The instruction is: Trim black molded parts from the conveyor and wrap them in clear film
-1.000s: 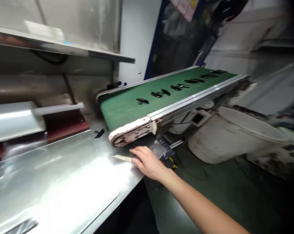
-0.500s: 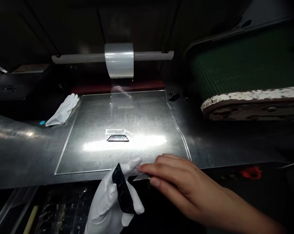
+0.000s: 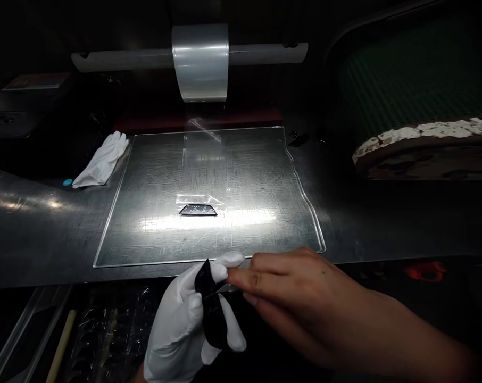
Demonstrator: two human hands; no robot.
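My left hand [image 3: 175,324], in a white glove, grips a small glossy black piece [image 3: 213,311] with a pointed upper end, held tilted below the front edge of the bench. Bare and closed in a pinch, my right hand [image 3: 292,298] is close against the gloved fingertips. A thin sliver shows between its fingers and the black piece, too small and dark to name. On the clear plate [image 3: 153,250] lies another black piece [image 3: 198,210], trapezoid in shape, with a strip of clear film [image 3: 185,198] at its upper edge.
A wide roll of clear film [image 3: 201,64] hangs on a pale rod behind the plate. A spare white glove [image 3: 102,159] lies at the left. Below the bench is a tray of dark pieces [image 3: 109,335]. A green ribbed machine part [image 3: 416,90] stands at the right.
The view has tipped down and shifted slightly. My right fingertips have come in against the black piece, which my left hand still holds.
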